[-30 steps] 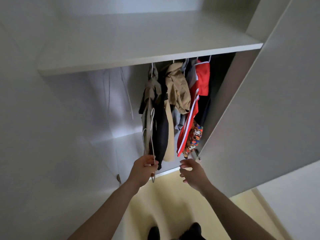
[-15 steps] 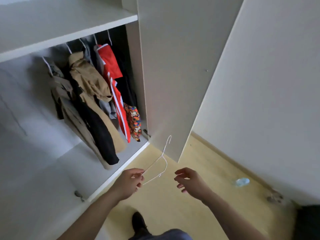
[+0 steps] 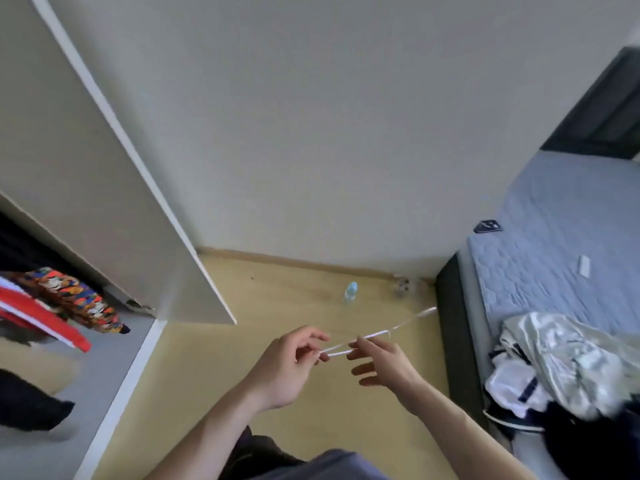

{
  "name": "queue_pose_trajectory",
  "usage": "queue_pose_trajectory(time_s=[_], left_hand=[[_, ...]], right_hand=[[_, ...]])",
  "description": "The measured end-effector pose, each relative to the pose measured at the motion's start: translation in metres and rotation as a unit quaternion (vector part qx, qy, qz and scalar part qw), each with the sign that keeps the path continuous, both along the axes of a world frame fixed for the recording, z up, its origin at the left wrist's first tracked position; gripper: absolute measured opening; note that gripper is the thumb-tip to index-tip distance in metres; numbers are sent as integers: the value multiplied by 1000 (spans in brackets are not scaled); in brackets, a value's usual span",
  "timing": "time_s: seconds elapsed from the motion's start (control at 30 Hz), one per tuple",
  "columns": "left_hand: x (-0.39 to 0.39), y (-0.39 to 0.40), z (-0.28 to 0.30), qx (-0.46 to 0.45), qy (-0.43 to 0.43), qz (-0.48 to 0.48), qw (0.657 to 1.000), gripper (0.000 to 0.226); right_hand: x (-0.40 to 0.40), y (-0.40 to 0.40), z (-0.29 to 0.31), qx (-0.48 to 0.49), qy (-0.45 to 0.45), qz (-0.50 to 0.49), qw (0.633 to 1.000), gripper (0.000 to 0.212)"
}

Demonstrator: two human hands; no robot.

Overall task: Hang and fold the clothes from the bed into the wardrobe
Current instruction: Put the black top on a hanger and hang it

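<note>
Bed (image 3: pixel 540 271) at right with pale and dark clothes (image 3: pixel 554 368) heaped on its near end, open wardrobe (image 3: pixel 86 161) at left with garments hanging inside, left hand (image 3: pixel 287 368) pinching thin white hanger (image 3: pixel 367 339), right hand (image 3: pixel 384 365) with relaxed fingers touching it.

**Item counts, head view**

Two hands: left hand (image 3: pixel 282 367) and right hand (image 3: pixel 382 363). One white wire hanger (image 3: pixel 377 336). One open wardrobe door (image 3: pixel 114 188). One bed (image 3: pixel 561 244). One heap of pale and dark clothes (image 3: pixel 568 372); the number of garments in it cannot be told. One small plastic bottle (image 3: pixel 350 292). Three hanging garments visible in part: one patterned (image 3: pixel 74 299), one red (image 3: pixel 41 318), one black (image 3: pixel 31 403).
</note>
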State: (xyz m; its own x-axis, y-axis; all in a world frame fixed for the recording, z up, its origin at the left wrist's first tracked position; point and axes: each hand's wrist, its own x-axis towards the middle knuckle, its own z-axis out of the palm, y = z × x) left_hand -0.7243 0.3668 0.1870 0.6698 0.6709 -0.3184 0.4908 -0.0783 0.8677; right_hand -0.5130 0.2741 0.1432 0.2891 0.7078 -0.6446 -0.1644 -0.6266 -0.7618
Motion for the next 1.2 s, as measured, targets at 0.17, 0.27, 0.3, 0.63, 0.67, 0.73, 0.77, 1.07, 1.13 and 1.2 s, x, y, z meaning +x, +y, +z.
queue_pose_trajectory(time_s=[0.17, 0.27, 0.3, 0.63, 0.67, 0.73, 0.77, 1.07, 1.13, 1.2], left_hand=[[96, -16, 6, -5, 23, -165, 986, 28], [153, -25, 6, -11, 36, -253, 967, 31], [173, -27, 5, -12, 39, -280, 959, 32], [358, -50, -27, 17, 60, -435, 898, 21], [373, -48, -30, 17, 60, -441, 895, 20], [404, -42, -35, 14, 62, -448, 892, 19], [418, -38, -38, 13, 65, -450, 890, 19], [558, -5, -74, 25, 139, -495, 857, 17], [593, -12, -81, 39, 152, -525, 837, 17], [630, -28, -86, 52, 161, -556, 814, 16]], right_hand=[[70, -64, 0, 34, -12, -148, 988, 24], [101, -96, -2, 46, -34, -236, 970, 22], [112, -107, -3, 47, -38, -264, 963, 21], [227, -192, -23, 8, -45, -472, 880, 7], [239, -198, -25, 0, -42, -486, 873, 6], [261, -210, -29, -19, -38, -511, 859, 3], [272, -215, -31, -27, -36, -522, 852, 3], [358, -254, -46, -82, -40, -627, 774, 13], [370, -266, -47, -84, -46, -653, 751, 14], [378, -281, -46, -84, -46, -675, 731, 15]])
